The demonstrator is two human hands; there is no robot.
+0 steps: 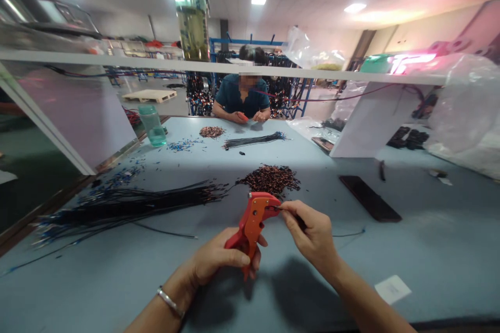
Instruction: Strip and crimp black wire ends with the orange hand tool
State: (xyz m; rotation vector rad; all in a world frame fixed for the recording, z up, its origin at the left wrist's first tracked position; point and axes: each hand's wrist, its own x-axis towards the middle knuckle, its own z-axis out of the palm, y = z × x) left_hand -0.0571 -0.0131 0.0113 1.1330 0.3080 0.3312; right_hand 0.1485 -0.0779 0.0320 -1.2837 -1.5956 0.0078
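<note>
My left hand (230, 257) is wrapped round the handles of a red and orange hand tool (252, 223), held upright above the table. At the tool's jaws, my right hand (310, 226) pinches a thin dark wire; its blue-tipped tail (349, 233) shows to the right of the wrist. Behind the tool lies a pile of small black and copper-coloured pieces (271, 179). A long bundle of black wires (133, 205) with blue ends rests on the left, and one loose wire (167, 230) lies near it.
A dark phone (370, 197) and a white paper square (392, 289) lie at the right. Further back are a green bottle (153, 126), blue bits (182, 144), a smaller wire bundle (255, 140) and another person (242, 96) holding a red tool. A white shelf (219, 65) spans the table.
</note>
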